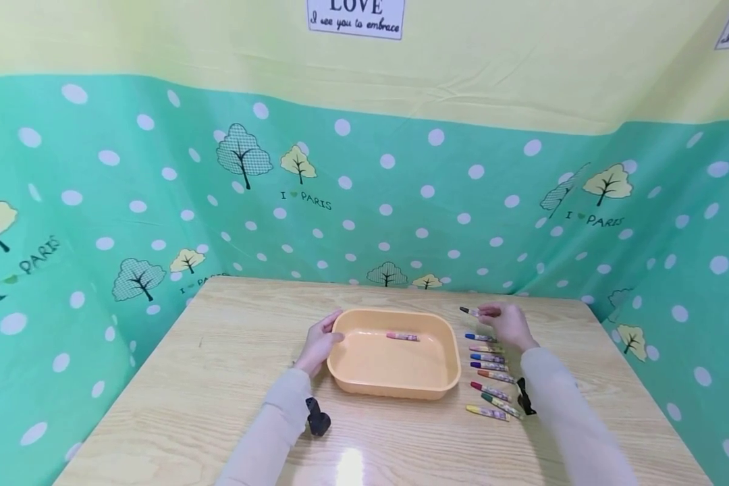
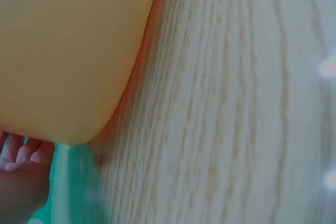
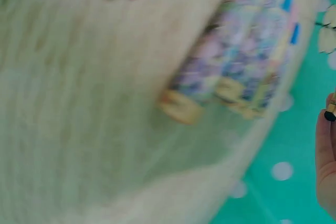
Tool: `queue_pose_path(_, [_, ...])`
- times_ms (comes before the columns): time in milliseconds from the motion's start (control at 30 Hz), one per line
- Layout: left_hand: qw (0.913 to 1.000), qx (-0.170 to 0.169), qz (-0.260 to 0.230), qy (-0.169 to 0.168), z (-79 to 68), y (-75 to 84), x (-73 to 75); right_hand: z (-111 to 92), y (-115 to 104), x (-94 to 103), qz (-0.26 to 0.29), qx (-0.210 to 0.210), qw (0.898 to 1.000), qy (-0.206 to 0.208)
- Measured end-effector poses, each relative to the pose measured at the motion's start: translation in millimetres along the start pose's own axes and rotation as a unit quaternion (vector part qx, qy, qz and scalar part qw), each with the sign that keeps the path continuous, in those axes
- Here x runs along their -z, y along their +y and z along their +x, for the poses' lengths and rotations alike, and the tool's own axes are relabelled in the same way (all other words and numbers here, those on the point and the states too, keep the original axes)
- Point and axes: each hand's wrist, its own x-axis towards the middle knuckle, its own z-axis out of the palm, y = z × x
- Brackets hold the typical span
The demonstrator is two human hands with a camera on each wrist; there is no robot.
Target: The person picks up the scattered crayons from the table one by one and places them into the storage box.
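Note:
My left hand (image 1: 319, 343) grips the left rim of an orange plastic tray (image 1: 395, 390), thumb over the edge and fingers outside. In the left wrist view the fingers (image 2: 31, 150) show at the tray's outer wall (image 2: 73, 66). One pink crayon (image 1: 403, 337) lies inside, near the back wall. Right of the tray, my right hand (image 1: 511, 325) pinches a black-tipped crayon (image 1: 469, 311) by one end, beyond a column of crayons. That column includes a blue crayon (image 1: 480, 337), an orange crayon (image 1: 496, 376), a red crayon (image 1: 490, 391), a green crayon (image 1: 501, 406) and a yellow crayon (image 1: 487, 412).
The wooden table (image 1: 231, 385) carries the tray and crayons. A green and yellow printed curtain (image 1: 401, 202) encloses its back and sides. Black wrist devices, one on the left (image 1: 318, 417) and one on the right (image 1: 525, 397), show beside the sleeves.

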Motion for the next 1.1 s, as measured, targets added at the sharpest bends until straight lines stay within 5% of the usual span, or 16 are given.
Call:
queue_pose_path(200, [0.9998,-0.002,0.014,0.013,-2.7,1.0,-2.0,-6,-30,3.6,-0.003,0.067,0.998,0.02])
queue_pose_path(633, [0.9999,0.007,0.004,-0.007,-5.5,8.9,1.2,-20,-81,-27.1,0.068,0.094,0.993,-0.027])
queue_pose_path(1100, [0.9997,0.008,0.02,0.015,-3.8,2.5,-3.4,-25,-99,-76.8,0.109,0.097,0.986,-0.085])
